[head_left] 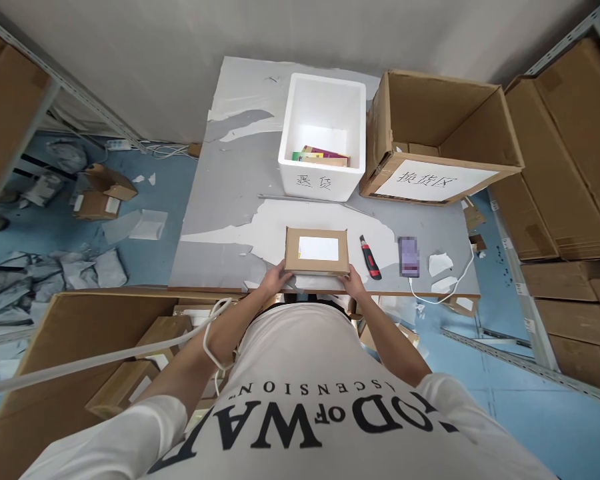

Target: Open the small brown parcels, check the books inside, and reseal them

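A small brown cardboard box (pixel 293 250) with a white label (pixel 319 249) on top is at the front edge of the table. My left hand (pixel 276 277) grips its near left corner, and my right hand (pixel 353 281) grips its near right corner. Both hands are closed around the box, with some fingers hidden beneath or behind it. Just right of the box lies a red and black utility knife (pixel 370 257). Farther right, a phone (pixel 409 257) rests on the table with a white cable attached.
Behind stand a white foam box (pixel 322 183) holding several flat packages and a large open carton (pixel 443 170) with a paper sign. Scraps of white paper (pixel 440 264) lie at the table's right. A large carton (pixel 80 313) of parcels stands below left; stacked cartons (pixel 565 300) are at right.
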A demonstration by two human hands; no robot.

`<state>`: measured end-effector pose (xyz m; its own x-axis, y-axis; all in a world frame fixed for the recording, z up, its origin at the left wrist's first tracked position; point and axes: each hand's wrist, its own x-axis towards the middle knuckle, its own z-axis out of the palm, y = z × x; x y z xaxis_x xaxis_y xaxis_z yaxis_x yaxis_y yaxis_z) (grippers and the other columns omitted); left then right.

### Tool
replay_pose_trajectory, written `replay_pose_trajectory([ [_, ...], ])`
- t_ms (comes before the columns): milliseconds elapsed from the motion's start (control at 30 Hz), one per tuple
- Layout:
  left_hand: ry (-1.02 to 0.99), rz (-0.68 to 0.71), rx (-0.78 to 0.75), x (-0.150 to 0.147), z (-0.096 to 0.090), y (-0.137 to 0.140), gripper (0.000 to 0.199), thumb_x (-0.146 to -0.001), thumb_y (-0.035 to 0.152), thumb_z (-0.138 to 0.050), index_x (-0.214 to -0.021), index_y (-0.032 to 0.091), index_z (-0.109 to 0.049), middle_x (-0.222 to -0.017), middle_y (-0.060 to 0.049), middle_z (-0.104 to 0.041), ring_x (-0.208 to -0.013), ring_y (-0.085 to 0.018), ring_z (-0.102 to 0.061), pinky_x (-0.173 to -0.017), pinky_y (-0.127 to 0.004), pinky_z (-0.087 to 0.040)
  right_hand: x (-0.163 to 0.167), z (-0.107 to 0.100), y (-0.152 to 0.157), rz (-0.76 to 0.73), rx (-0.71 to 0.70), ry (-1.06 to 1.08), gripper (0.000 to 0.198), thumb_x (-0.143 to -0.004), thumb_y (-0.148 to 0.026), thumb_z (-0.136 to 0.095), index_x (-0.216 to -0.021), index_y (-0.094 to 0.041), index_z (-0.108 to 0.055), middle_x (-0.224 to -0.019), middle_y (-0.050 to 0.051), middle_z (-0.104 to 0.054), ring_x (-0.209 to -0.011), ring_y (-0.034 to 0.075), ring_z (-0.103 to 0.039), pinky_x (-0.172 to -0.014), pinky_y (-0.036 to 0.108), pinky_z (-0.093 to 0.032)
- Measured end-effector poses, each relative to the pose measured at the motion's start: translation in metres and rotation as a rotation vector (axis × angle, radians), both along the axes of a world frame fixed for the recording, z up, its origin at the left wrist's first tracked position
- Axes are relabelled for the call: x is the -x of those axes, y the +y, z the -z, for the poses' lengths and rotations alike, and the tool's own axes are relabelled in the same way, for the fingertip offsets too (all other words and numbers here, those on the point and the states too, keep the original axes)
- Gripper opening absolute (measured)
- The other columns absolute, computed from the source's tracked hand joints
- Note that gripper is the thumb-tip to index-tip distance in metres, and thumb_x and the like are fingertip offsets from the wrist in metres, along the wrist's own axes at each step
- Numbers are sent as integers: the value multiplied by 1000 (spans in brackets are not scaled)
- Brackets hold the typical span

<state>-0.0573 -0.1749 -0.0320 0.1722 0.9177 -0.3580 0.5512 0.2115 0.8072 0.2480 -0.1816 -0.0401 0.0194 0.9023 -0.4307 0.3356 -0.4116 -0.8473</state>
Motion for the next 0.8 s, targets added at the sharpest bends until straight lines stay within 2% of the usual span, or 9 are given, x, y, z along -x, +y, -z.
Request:
replay_pose_trajectory([
  [133, 8, -53, -82, 1, -27, -3, 56, -83, 47, -53, -129, 15, -57, -107, -8, -72, -91, -22, -65, -83, -31, -49, -4, -24, 0, -9, -99, 120, 42, -77, -45, -59, -113, -24, -52, -125, 7, -60, -117, 22, -54, -99, 40, -44],
  [267, 10, -156, -94, -12, -52, 2, 58, -79, 52, -59, -123, 14, -62, -100, -6, -73, -86, -20, -65, -76, -27, -49, -4, -51, 6, 47, -111, 4, 38, -82, -59, -51, -92, -23, -51, -95, 6, -66, -91, 22, -61, -86, 38, -47],
  [367, -3, -243, -47, -25, -59, 8, 55, -78, 53, -61, -115, 14, -67, -97, -6, -74, -87, -22, -65, -76, -28, -49, -3, -62, 15, 104, -111, -108, 43, -82, -65, -48, -86, -22, -50, -89, 6, -65, -85, 22, -60, -81, 36, -46],
  [467, -15, -293, -21, -34, -59, 13, 53, -77, 52, -63, -114, 15, -69, -100, -7, -74, -91, -23, -66, -79, -29, -49, -7, -60, 23, 120, -64, -156, 48, -81, -69, -45, -83, -22, -51, -87, 6, -64, -84, 21, -59, -80, 36, -45],
  [633, 0, -325, -36, -41, -55, 17, 53, -74, 52, -67, -115, 18, -70, -105, -6, -74, -97, -25, -66, -85, -31, -49, -18, -42, 26, 107, -17, -89, 50, -77, -71, -48, -81, -22, -50, -84, 3, -60, -81, 18, -56, -79, 34, -47],
  [800, -3, -334, -16, -42, -50, 13, 59, -77, 54, -64, -124, 19, -65, -108, -5, -73, -89, -22, -66, -83, -31, -49, -21, -33, 27, 123, -24, -27, 51, -74, -73, -52, -79, -23, -47, -79, 0, -57, -77, 16, -54, -78, 33, -48],
])
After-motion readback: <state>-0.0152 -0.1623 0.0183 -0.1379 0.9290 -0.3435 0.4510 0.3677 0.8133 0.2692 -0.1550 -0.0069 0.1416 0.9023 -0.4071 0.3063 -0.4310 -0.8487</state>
